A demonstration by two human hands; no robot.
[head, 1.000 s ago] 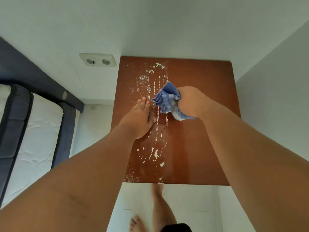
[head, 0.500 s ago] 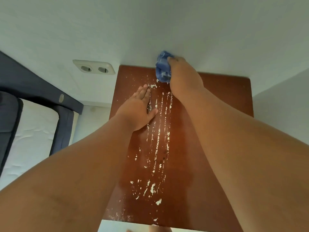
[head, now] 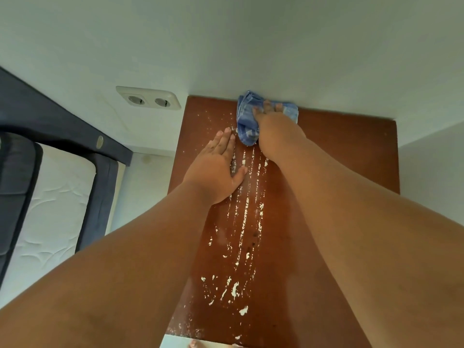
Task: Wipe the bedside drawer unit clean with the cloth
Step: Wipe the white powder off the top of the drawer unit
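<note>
The right hand [head: 273, 126], grip spread flat, presses the blue cloth [head: 247, 121] at the drawer unit [head: 351, 151] far edge (white streaks [head: 244, 222] nearer); the left hand [head: 216, 169] lies flat.

Atop drawer unit [head: 339, 151], right hand [head: 273, 121] on cloth [head: 247, 126], left hand [head: 216, 169] flat

White wall [head: 251, 46], double socket [head: 148, 98], bed's mattress [head: 55, 197].

Blue checked cloth [head: 247, 121] bunched at back edge of powder-streaked brown drawer unit top [head: 339, 156].
</note>
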